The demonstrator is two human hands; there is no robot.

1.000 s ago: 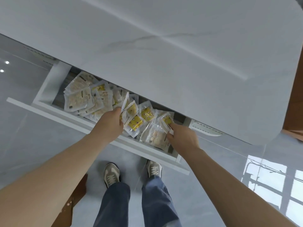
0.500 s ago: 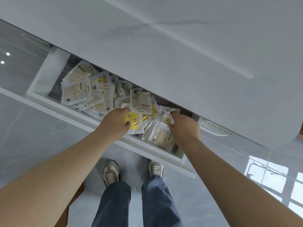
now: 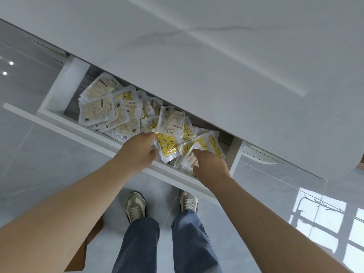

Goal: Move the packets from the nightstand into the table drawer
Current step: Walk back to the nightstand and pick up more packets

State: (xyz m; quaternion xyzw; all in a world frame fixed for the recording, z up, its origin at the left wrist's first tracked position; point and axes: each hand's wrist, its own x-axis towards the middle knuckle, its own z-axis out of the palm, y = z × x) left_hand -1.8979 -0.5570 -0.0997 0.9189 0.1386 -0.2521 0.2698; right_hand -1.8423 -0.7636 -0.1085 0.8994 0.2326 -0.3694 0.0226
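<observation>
- Yellow-printed clear plastic packet [image 3: 167,145] lies at the near right of the white pull-out drawer [image 3: 65,89]. The left hand [image 3: 137,152] pinches its left edge between curled fingers and thumb. A thin, slick edge like that could slip free, I judge, if the hand tugs quickly.
- Right hand [image 3: 211,166] rests on a small pale packet with beige filling [image 3: 190,159] by the drawer's front wall, one finger stretched along it. The other fingers are hidden, so I cannot tell whether it grips or only presses.
- Packets at this end are heaped up against the front wall. A careless sideways push or pull-out of a hand could flick one over onto the glossy grey tiled floor [image 3: 49,164].
- Loose pile of pale flat packets [image 3: 106,109] fills the drawer's left half, overlapping and tilted. A shove from the right would likely ride the yellow ones up over it instead of levelling them.
- White marble-look tabletop [image 3: 216,66] overhangs the drawer's back closely. The pale propped packet [image 3: 171,119] just behind the yellow one may jam or crumple when the drawer shuts.
- Nightstand is out of view, so any packets left there cannot be told.
</observation>
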